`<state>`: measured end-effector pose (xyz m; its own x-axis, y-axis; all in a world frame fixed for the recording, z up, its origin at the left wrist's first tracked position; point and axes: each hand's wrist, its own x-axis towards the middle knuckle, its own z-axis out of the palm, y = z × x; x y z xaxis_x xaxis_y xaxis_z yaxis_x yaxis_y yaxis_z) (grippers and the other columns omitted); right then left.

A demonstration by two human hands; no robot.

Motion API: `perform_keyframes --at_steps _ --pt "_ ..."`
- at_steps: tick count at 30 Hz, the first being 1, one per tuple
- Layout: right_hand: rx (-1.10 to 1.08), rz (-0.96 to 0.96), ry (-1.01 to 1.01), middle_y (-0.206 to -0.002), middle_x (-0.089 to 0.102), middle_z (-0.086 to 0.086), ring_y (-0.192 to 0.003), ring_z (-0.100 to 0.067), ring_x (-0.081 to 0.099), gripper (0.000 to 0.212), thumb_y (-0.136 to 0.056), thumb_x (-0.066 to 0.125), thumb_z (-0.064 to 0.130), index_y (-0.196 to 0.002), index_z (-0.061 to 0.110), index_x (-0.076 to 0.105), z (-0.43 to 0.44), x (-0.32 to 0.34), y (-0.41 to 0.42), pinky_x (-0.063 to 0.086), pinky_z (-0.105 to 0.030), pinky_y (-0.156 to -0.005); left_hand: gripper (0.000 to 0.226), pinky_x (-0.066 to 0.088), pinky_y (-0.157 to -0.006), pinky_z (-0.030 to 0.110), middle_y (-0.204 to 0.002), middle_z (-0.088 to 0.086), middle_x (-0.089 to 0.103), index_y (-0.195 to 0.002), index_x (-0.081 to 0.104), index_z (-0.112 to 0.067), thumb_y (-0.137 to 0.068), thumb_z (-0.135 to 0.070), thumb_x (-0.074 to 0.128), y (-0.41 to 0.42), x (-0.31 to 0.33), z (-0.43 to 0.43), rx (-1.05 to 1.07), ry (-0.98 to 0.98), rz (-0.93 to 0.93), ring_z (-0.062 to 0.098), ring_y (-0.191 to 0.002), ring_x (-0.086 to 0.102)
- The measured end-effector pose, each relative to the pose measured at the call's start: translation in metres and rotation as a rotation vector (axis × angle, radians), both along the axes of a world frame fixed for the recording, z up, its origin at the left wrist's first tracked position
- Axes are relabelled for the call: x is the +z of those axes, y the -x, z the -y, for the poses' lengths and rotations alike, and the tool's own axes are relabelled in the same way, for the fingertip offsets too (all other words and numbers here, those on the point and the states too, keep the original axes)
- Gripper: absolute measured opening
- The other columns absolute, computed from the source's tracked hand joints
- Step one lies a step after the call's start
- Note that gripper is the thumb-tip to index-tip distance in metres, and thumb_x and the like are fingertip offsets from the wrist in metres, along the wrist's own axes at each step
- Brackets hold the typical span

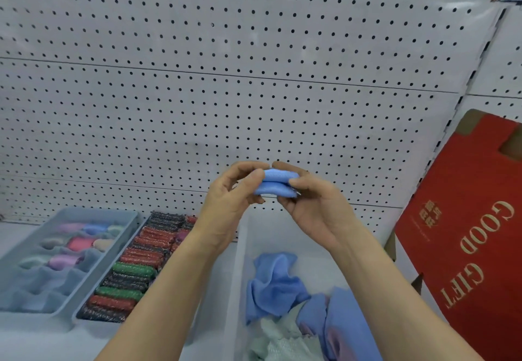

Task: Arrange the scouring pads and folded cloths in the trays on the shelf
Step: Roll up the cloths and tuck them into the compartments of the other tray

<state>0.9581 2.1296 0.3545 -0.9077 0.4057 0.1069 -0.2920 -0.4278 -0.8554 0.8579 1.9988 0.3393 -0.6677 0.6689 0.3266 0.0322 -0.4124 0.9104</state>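
Head camera view, looking forward and down at a shop shelf. In the middle of the picture, two bare hands are raised in front of a white metal pegboard back panel (197,78) dotted with small round holes. Between them they hold a small light blue textured cloth, folded over into a thick double layer (278,184). The left hand (228,199) pinches the cloth's left end between thumb and curled fingers. The right hand (313,205) pinches its right end the same way. The cloth is in the air, touching nothing but the fingers, above the far end of a clear plastic bin (240,261).

That bin sits on the white shelf (34,338), near and right of centre. Inside it lies a loose heap of unfolded cloths (279,284), mostly blue, with some white and pink.

To the left of the bin, a long grey tray (74,318) is packed with a row of glittery scouring pads (132,270) in red, green and black. Further left, touching it, is a grey tray with wavy dividers (93,211). Its far compartments hold small folded cloths in pastel pink, blue, green and purple (76,243).

At the right edge, a red cardboard box (474,233) leans against the panel, with "GOOD GIFT" printed in gold.
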Motion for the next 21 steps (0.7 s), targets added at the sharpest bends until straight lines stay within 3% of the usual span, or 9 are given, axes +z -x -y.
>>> perform_keyframes --at_steps 3,5,9,12,14,17,21 --pt "-0.073 0.007 -0.147 -0.095 0.074 -0.007 -0.089 -0.018 0.068 0.022 -0.084 0.063 0.017 -0.1 0.003 0.069 0.01 0.002 0.011 0.055 -0.024 -0.08 0.019 0.053 -0.074 0.024 -0.09 -0.007 0.073 -0.093 0.07 -0.017 -0.084 -0.032 0.076 0.009 0.002 0.003 0.121 0.052 -0.075 0.009 -0.083 0.067" --pt "-0.153 0.03 -0.231 -0.096 0.073 -0.01 -0.09 -0.02 0.067 0.014 -0.088 0.064 0.012 -0.099 0.005 0.069 0.02 -0.001 0.026 0.056 -0.025 -0.081 0.003 0.055 -0.074 0.025 -0.084 -0.006 0.074 -0.091 0.07 -0.014 -0.088 -0.015 0.07 0.02 0.004 0.009 0.173 0.048 -0.104 0.009 -0.078 0.069" --pt "-0.234 0.114 -0.386 -0.114 0.069 -0.019 -0.102 -0.029 0.066 0.023 -0.087 0.069 0.003 -0.108 0.013 0.067 0.042 -0.008 0.058 0.053 -0.039 -0.093 0.013 0.055 -0.081 0.038 -0.093 0.009 0.075 -0.094 0.072 -0.016 -0.086 -0.005 0.072 0.054 0.0 0.037 0.194 0.111 -0.173 0.023 -0.081 0.071" --pt "-0.192 0.2 -0.479 -0.113 0.072 -0.011 -0.104 -0.026 0.069 0.031 -0.088 0.069 0.008 -0.118 0.016 0.066 0.07 -0.011 0.094 0.053 -0.031 -0.085 0.022 0.058 -0.084 0.036 -0.102 0.001 0.073 -0.103 0.068 -0.017 -0.087 -0.002 0.072 0.092 -0.004 0.072 0.166 0.15 -0.216 0.02 -0.09 0.071" --pt "-0.163 0.262 -0.584 -0.11 0.073 -0.008 -0.103 -0.024 0.069 0.024 -0.091 0.069 0.017 -0.115 0.014 0.069 0.096 -0.015 0.123 0.053 -0.029 -0.084 0.03 0.058 -0.083 0.03 -0.111 -0.003 0.067 -0.11 0.064 -0.022 -0.087 -0.006 0.073 0.125 -0.011 0.102 0.16 0.194 -0.269 0.015 -0.094 0.07" --pt "-0.094 0.368 -0.732 -0.107 0.073 -0.004 -0.097 -0.019 0.07 0.015 -0.092 0.068 0.025 -0.105 0.02 0.07 0.137 -0.024 0.171 0.054 -0.024 -0.081 0.04 0.057 -0.082 0.031 -0.116 -0.001 0.062 -0.114 0.061 -0.03 -0.083 -0.011 0.078 0.182 -0.028 0.152 0.179 0.296 -0.29 0.02 -0.099 0.068" --pt "0.063 0.504 -0.79 -0.092 0.073 -0.009 -0.077 -0.015 0.067 0.02 -0.087 0.075 0.019 -0.104 0.011 0.072 0.191 -0.059 0.236 0.053 -0.024 -0.07 0.044 0.055 -0.074 0.022 -0.108 0.004 0.064 -0.117 0.06 -0.017 -0.08 -0.001 0.078 0.245 -0.062 0.219 0.147 0.371 -0.197 0.014 -0.087 0.066"
